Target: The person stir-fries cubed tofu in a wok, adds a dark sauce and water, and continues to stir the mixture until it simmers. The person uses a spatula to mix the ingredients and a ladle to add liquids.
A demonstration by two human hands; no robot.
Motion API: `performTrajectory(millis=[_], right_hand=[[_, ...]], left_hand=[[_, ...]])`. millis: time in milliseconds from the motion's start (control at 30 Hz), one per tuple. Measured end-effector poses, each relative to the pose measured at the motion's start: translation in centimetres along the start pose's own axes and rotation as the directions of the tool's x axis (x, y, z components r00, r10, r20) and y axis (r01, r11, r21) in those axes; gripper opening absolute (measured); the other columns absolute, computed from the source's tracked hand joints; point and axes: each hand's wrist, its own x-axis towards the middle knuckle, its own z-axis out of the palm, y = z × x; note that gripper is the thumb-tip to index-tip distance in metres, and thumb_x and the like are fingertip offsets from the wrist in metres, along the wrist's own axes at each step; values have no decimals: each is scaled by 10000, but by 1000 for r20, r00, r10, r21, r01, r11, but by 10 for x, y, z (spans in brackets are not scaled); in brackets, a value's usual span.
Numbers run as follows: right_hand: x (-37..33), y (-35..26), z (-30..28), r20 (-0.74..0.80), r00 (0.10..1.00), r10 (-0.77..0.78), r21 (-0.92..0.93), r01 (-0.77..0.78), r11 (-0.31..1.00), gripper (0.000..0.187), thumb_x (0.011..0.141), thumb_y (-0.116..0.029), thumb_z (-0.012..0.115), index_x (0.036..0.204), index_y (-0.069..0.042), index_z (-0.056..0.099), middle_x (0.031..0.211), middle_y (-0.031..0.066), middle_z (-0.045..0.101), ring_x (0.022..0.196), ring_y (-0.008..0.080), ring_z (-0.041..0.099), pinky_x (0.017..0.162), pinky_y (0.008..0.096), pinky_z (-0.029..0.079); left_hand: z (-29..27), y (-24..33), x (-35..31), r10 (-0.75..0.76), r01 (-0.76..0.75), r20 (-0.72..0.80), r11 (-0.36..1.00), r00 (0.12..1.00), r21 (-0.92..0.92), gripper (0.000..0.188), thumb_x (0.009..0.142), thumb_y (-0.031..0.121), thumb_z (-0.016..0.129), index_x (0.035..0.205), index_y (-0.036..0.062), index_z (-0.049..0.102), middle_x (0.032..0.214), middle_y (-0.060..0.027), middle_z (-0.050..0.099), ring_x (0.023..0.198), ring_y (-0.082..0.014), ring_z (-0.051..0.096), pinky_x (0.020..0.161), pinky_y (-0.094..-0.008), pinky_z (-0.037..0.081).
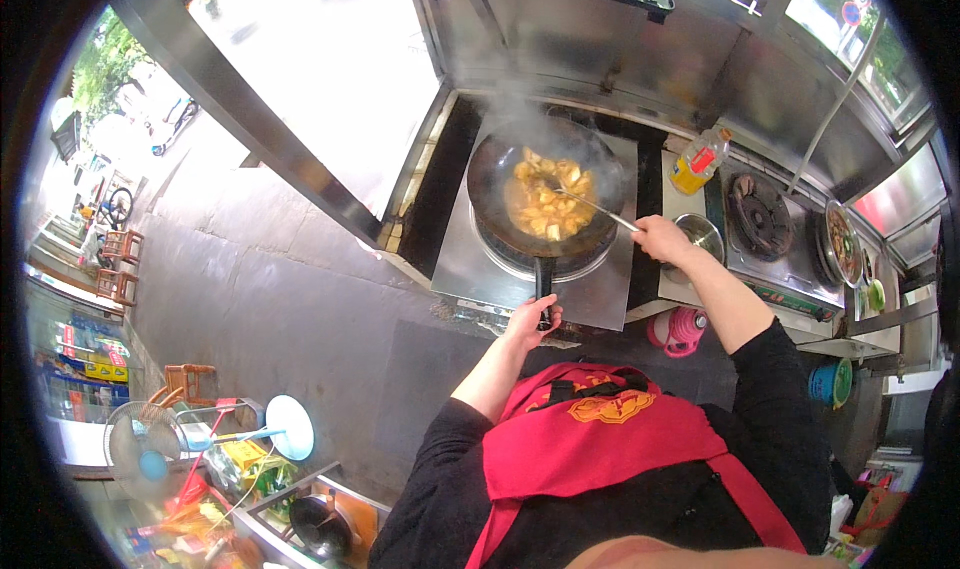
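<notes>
A dark wok (490, 184) sits on the steel stove top (610, 299), with steam rising from it. Yellowish-brown chunks of food (550, 204) lie in sauce at its middle. My left hand (535, 319) is closed round the wok's black handle (545, 279) at the near side. From the right, my right hand (664, 240) grips the end of a long metal ladle (605, 212); its head is down among the food, partly hidden.
Right of the wok stand an oil bottle (697, 162) with yellow oil and a metal pot (702, 233). Farther right is a second gas burner (760, 214). A pink jug (677, 331) is below the counter. A standing fan (150, 449) is at lower left.
</notes>
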Motion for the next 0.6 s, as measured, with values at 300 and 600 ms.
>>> performTrajectory(millis=[300, 600], right_hand=[[-23, -45, -116, -124, 969, -213, -539, 115, 835, 143, 745, -226, 639, 840, -126, 676, 742, 109, 646, 727, 273, 633, 669, 413, 496], [41, -73, -129, 66, 839, -541, -884, 300, 358, 88, 651, -94, 577, 631, -59, 656, 680, 137, 640, 675, 278, 638, 589, 376, 498]], left_hand=[[-7, -3, 4, 14, -14, 2, 997, 1000, -74, 128, 823, 96, 615, 890, 11, 546, 748, -100, 599, 624, -185, 589, 539, -301, 523], [-7, -3, 11, 3, -3, 19, 1000, 1000, -5, 117, 824, 116, 613, 860, 33, 539, 713, -86, 589, 529, -150, 531, 453, -273, 449]])
